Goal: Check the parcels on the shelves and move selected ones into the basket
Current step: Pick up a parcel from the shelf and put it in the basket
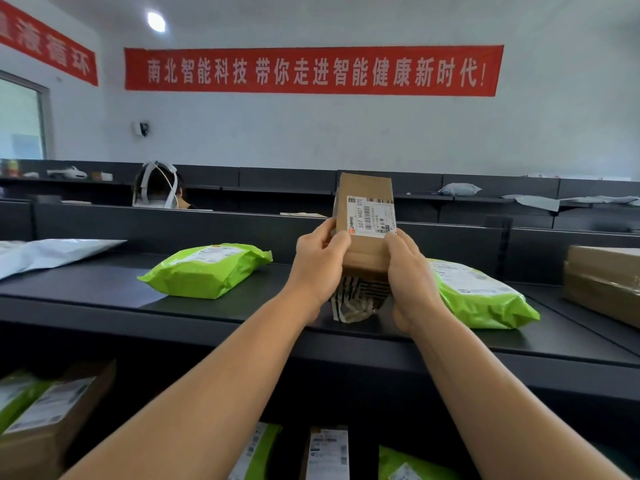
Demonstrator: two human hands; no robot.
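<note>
Left hand (pixel 320 263) and right hand (pixel 410 271) clamp cardboard parcel (pixel 363 223) upright at frame centre, shipping label (pixel 371 216) facing camera, probably for checking.

Small print on the box label (pixel 371 218) too fine to read. Box (pixel 363 251) lower end hidden behind both hands (pixel 320 268). Brown carton (pixel 604 282) cut off at right edge. Lower-shelf parcels (pixel 325 452) cut by bottom edge, labels blurred. Person (pixel 157 192) beyond the partition mostly hidden.
</note>
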